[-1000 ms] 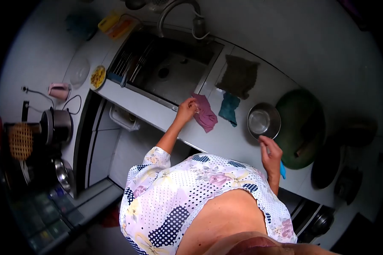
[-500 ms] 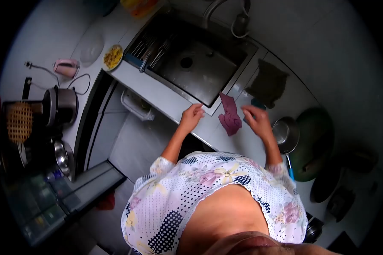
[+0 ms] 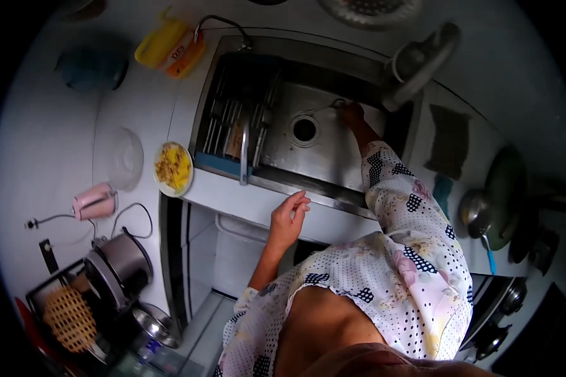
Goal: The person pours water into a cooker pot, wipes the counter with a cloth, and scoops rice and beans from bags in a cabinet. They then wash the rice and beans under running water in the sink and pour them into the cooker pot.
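Note:
My right hand [image 3: 352,114] reaches down into the steel sink [image 3: 321,151], at a small dark round thing [image 3: 338,103] to the right of the drain [image 3: 305,129]. Its fingers are shadowed, and what they hold, if anything, cannot be made out. My left hand [image 3: 289,217] hovers by the counter's front edge below the sink, fingers apart and holding nothing. A drying rack with a metal-handled utensil [image 3: 244,151] sits over the sink's left part. The faucet [image 3: 424,66] stands at the sink's upper right.
A plate of yellow food [image 3: 173,168] lies left of the sink. Farther left are a clear bowl [image 3: 122,160], a pink jug [image 3: 95,202] and a cooker [image 3: 126,261]. On the right are a dark cloth [image 3: 448,141], a teal cloth [image 3: 442,193] and a blue-handled pan [image 3: 477,213].
My right hand has moved from above the counter into the sink. The view has shifted closer over the sink. My left hand stays near the counter edge. The purple cloth no longer shows.

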Available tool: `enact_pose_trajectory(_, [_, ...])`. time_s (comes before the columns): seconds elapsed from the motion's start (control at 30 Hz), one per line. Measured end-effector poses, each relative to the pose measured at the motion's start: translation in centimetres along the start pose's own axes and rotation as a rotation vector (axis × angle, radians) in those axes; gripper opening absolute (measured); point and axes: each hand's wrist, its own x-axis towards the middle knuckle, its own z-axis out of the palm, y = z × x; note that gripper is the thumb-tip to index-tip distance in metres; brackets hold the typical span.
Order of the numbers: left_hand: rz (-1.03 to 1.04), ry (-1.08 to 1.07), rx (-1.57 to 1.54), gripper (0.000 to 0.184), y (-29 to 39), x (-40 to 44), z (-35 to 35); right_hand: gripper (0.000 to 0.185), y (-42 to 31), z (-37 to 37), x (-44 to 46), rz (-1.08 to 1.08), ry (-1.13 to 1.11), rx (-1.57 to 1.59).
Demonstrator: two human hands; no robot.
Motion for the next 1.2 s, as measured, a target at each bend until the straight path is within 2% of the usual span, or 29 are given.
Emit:
enact_pose_trajectory(0.03, [-0.009, 0.01, 0.005, 0.027, -0.5, 0.8, -1.0, 0.039, 0.3, 1.7, 0.2, -0.089, 0.212, -0.152])
enact_pose_trajectory(0.13, [-0.065, 0.007, -0.043, 0.027, -2.0, 2.4, -3.2, 0.039, 4.0, 5.6, 3.8, -0.308, 0.14, -0.288])
enact_pose_trajectory(0.17, [-0.068, -0.021, -0.041, 0.026, -2.2, 2.8, -3.7, 0.035, -2.0, 0.6, 0.5, 0.139, 0.069, -0.136])
enact_pose_trajectory(0.27, [-0.073, -0.108, 0.021, 0.027, -2.8, 4.0, -4.6, 0.024, 0.8, 0.4, 1.1, 0.017, 0.166, -0.198])
enact_pose_trajectory(0.37, [-0.098, -0.046, 0.034, 0.028, -4.7, 6.0, -4.5, 0.016, 2.3, -0.9, 0.2, 0.138, -0.079, 0.526])
enact_pose_trajectory(0.4, [0.042, 0.027, 0.182, 0.031, -5.3, 7.1, -4.2, 0.015, 1.2, -3.1, -1.4, 0.155, -0.147, 0.62])
enact_pose_trajectory(0.47, [0.063, 0.129, 0.313, 0.035, -3.8, 9.2, -3.0, 0.011, -5.1, -10.2, -7.3, 0.184, -0.282, 0.806])
enact_pose_trajectory(0.57, [-0.187, 0.112, -0.123, 0.035, -4.7, 11.8, 0.1, 0.009, -7.5, -15.0, -11.5, 0.012, -0.379, 0.757])
enact_pose_trajectory(0.67, [-0.642, -0.274, -0.502, 0.032, 0.4, 12.7, 1.5, 0.01, -8.8, -17.7, -14.2, -0.063, -0.394, 0.752])
enact_pose_trajectory(0.7, [-0.639, -0.319, -0.488, 0.025, 0.8, 12.1, 3.2, 0.012, -8.3, -18.4, -15.0, -0.084, -0.387, 0.793])
enact_pose_trajectory(0.8, [-0.604, -0.403, -0.589, 0.02, 0.9, 11.8, 5.1, 0.016, -9.0, -20.8, -16.0, -0.053, -0.293, 0.842])
enact_pose_trajectory(0.9, [-0.59, -0.336, -0.62, 0.015, 2.2, 11.2, 6.2, 0.021, -6.7, -22.9, -14.2, 0.059, -0.17, 1.178])
enact_pose_trajectory(1.0, [-0.515, -0.301, -0.649, 0.015, 3.2, 10.6, 6.4, 0.031, -5.9, -26.9, -11.2, 0.378, -0.013, 1.322])
enact_pose_trajectory(1.2, [-0.424, -0.238, -0.691, 0.014, 6.5, 9.6, 5.6, 0.026, -4.4, -27.4, -6.3, 0.237, -0.058, 1.405])
